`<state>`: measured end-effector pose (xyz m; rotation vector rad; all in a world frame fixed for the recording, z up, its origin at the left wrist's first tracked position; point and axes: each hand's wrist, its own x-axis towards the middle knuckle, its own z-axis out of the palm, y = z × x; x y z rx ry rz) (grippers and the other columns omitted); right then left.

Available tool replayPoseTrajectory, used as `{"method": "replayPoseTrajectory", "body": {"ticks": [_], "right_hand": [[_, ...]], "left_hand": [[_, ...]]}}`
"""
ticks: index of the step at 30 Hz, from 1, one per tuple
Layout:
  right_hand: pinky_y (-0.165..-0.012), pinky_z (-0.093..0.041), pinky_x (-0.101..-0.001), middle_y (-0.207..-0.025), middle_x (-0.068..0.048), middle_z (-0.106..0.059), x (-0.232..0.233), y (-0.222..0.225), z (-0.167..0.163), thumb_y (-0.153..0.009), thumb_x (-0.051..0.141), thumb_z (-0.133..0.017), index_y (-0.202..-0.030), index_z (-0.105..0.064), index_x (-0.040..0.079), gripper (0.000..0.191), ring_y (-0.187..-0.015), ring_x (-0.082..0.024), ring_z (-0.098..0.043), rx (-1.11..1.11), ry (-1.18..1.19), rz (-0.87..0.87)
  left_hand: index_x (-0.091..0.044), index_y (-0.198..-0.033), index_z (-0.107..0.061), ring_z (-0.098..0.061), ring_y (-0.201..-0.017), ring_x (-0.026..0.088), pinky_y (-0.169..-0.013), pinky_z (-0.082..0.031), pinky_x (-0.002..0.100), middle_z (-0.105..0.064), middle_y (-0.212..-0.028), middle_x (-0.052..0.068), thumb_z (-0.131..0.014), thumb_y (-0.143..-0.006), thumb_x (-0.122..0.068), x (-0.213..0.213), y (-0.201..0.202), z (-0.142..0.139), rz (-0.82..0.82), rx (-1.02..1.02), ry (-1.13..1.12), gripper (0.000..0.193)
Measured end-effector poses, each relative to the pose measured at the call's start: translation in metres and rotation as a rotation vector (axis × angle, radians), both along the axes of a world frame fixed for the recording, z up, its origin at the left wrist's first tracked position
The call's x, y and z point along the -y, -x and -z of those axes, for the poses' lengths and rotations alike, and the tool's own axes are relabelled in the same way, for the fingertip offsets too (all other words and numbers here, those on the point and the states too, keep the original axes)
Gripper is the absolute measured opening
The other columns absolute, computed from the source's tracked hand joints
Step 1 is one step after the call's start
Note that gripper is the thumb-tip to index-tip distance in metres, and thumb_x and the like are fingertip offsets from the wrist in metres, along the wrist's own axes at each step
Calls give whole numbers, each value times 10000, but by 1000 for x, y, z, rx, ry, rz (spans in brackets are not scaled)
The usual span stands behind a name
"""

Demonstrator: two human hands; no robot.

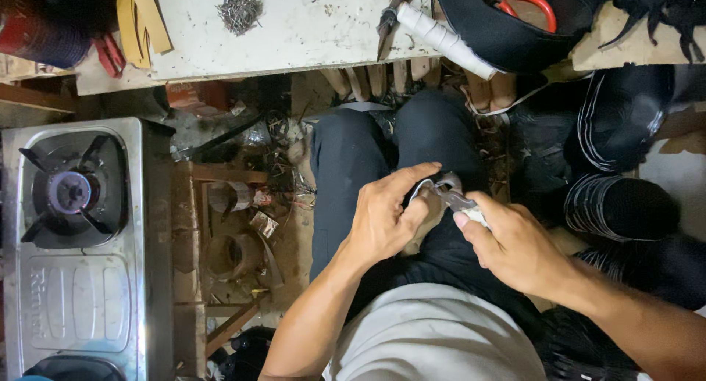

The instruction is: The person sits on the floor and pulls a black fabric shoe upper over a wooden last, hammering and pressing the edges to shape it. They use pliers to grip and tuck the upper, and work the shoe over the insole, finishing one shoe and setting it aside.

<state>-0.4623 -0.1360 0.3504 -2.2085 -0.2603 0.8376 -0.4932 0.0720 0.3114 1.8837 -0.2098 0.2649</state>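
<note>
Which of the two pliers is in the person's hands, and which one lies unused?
The bare metal pliers over the lap are held by the right hand, with the left hand beside them. The white-handled pliers lie untouched on the workbench.

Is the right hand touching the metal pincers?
Touching. The head view shows the right hand wrapped around the pincers' handle, thumb on it. The left hand is up against the head too.

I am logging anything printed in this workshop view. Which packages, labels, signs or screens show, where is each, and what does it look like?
Embossed maker's mark: on the front panel of the steel gas stove at far left; pale raised lettering, silver on silver.
Red container: top left corner on the bench; round, red with dark bands; any label is too blurred to tell.
No signs or screens in view.
</note>
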Motion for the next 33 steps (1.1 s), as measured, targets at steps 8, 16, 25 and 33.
{"method": "replayPoseTrajectory", "body": {"ticks": [8,16,25,33], "right_hand": [[-617,-587,-402,-709,-99,-759,4,-28,-33,-964,287,-518,-1038,-623,75,248,-619,-243,-732,-116,144,-248],[-576,-505,-484,-668,-221,-665,-12,-22,-34,-956,300,-531,-1008,-580,45,264,-621,-380,-668,68,144,-255],[-577,-502,-510,-603,-242,-640,7,-32,-39,-936,291,-583,-904,-615,36,260,-589,-429,-670,109,270,-434],[-578,-528,-510,-615,-247,-649,-3,-19,-33,-936,269,-598,-899,-587,20,252,-611,-432,-678,152,170,-465]], "left_hand": [[-32,-1215,-685,-765,-944,280,-819,-607,330,-752,-1179,159,-552,-860,-58,7,4,-5,-18,-55,-1,379],[-33,-1238,-683,-766,-943,280,-823,-603,338,-750,-1157,155,-554,-846,-64,-4,2,-4,-7,-108,16,413],[-60,-1253,-683,-698,-783,277,-747,-546,363,-719,-915,179,-630,-847,-132,-2,-8,-25,121,-416,-147,415],[31,-1067,-692,-649,-691,115,-638,-535,303,-700,-768,55,-630,-874,-154,-18,-15,-28,152,-641,70,274]]}}
